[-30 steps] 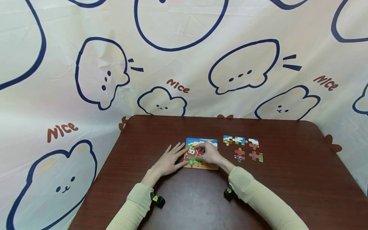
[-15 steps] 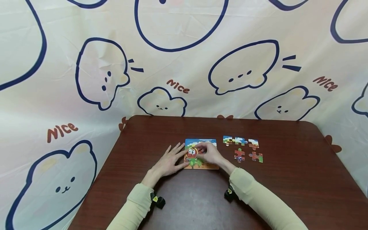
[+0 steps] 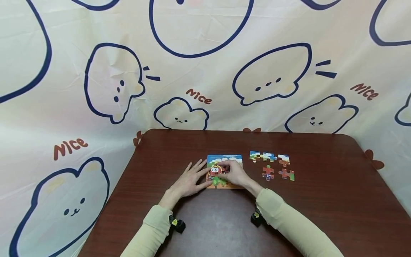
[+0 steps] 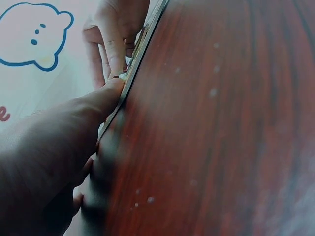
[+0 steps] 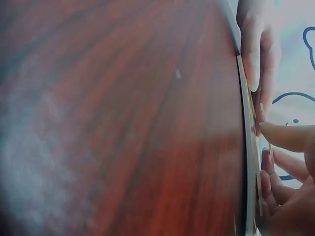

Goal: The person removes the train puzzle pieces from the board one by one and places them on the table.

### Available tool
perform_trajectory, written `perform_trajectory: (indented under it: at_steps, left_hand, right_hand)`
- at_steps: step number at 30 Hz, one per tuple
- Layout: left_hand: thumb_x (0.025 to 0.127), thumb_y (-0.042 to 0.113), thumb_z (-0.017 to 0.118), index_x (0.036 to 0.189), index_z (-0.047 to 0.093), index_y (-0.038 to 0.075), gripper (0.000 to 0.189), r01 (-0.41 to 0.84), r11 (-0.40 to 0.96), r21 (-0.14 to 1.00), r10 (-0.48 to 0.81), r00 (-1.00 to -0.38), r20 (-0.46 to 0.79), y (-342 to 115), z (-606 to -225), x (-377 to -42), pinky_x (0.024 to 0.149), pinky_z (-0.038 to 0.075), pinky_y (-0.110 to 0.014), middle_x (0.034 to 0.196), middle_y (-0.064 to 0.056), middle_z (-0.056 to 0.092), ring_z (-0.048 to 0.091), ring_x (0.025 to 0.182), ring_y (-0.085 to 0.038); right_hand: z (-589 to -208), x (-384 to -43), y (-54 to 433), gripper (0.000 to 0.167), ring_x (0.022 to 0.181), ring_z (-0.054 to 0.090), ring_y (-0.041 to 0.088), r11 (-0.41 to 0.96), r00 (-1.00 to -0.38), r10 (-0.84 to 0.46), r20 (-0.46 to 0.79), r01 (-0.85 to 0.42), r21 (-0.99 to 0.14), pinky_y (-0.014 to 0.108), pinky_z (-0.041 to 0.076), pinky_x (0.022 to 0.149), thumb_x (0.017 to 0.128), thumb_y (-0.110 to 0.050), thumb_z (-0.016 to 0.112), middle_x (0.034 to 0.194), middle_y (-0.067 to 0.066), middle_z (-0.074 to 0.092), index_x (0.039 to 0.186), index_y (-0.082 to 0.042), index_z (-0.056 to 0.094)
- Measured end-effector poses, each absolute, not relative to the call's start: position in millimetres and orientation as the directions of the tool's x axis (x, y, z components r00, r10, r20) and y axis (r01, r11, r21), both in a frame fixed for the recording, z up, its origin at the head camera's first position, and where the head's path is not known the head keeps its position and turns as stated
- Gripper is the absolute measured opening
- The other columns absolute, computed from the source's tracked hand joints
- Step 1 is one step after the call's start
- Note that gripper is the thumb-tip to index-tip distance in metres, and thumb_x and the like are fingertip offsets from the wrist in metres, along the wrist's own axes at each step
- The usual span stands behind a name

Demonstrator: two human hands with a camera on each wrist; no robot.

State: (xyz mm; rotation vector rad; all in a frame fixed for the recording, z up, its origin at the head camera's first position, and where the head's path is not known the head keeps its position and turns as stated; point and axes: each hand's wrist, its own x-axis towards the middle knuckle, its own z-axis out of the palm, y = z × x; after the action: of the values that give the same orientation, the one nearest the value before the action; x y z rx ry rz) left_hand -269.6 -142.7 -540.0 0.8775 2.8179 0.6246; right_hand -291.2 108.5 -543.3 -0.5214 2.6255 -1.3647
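A small picture puzzle board (image 3: 224,157) with blue sky and orange ground lies near the middle of the table. My left hand (image 3: 188,180) rests at its left edge, fingers spread and mostly straight, with fingertips on the board. From the right, my right hand (image 3: 237,174) reaches over the board and pinches a jigsaw piece (image 3: 214,170) with a red cartoon face between thumb and fingers. The right wrist view shows the piece (image 5: 263,113) edge-on, close over the board. Part of the picture is hidden under the right hand.
Right of the board lie several loose jigsaw pieces: a linked-looking pair (image 3: 268,157), a cloud-and-brown one (image 3: 284,159), and two red ones (image 3: 268,172) lower down. The dark wood table (image 3: 212,221) ends at a cartoon-printed cloth (image 3: 218,78) behind.
Both hands stay in almost the same places. The board and the red-faced piece have shifted only slightly under the fingers.
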Motion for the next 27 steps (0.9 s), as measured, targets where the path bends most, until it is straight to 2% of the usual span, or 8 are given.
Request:
perform_trajectory:
  at_steps: [12,18,27]
  left_hand:
    - [0.11,0.052,0.063,0.171,0.043,0.026,0.07,0.518,0.745,0.421,0.574,-0.819,-0.009,-142,-542,-272,0.139,0.013,-0.069,0.185,-0.01,0.024,0.017,0.174,-0.034]
    - [0.109,0.051,0.065,0.171,0.044,0.026,0.069,0.521,0.74,0.426,0.573,-0.82,0.007,-143,-542,-272,0.138,0.014,-0.07,0.184,-0.011,0.026,0.019,0.173,-0.036]
    - [0.109,0.052,0.064,0.171,0.043,0.027,0.07,0.51,0.746,0.427,0.567,-0.824,-0.008,-143,-541,-271,0.139,0.014,-0.069,0.185,-0.01,0.025,0.018,0.174,-0.034]
  right_hand:
    - [-534,-290,122,0.045,0.089,0.067,0.015,0.438,-0.945,-0.324,0.043,-0.19,-0.879,0.03,0.056,0.077,0.097,-0.008,0.084,0.107,0.014,0.075,0.139,-0.002,0.073]
    - [-523,-289,140,0.043,0.092,0.067,0.02,0.466,-0.953,-0.293,0.078,-0.213,-0.859,0.033,0.055,0.076,0.098,-0.011,0.084,0.109,0.016,0.074,0.139,-0.005,0.073]
    - [-521,-287,187,0.041,0.091,0.063,0.021,0.54,-0.976,-0.208,0.065,-0.169,-0.825,0.03,0.051,0.077,0.099,-0.01,0.082,0.106,0.014,0.073,0.139,-0.004,0.073]
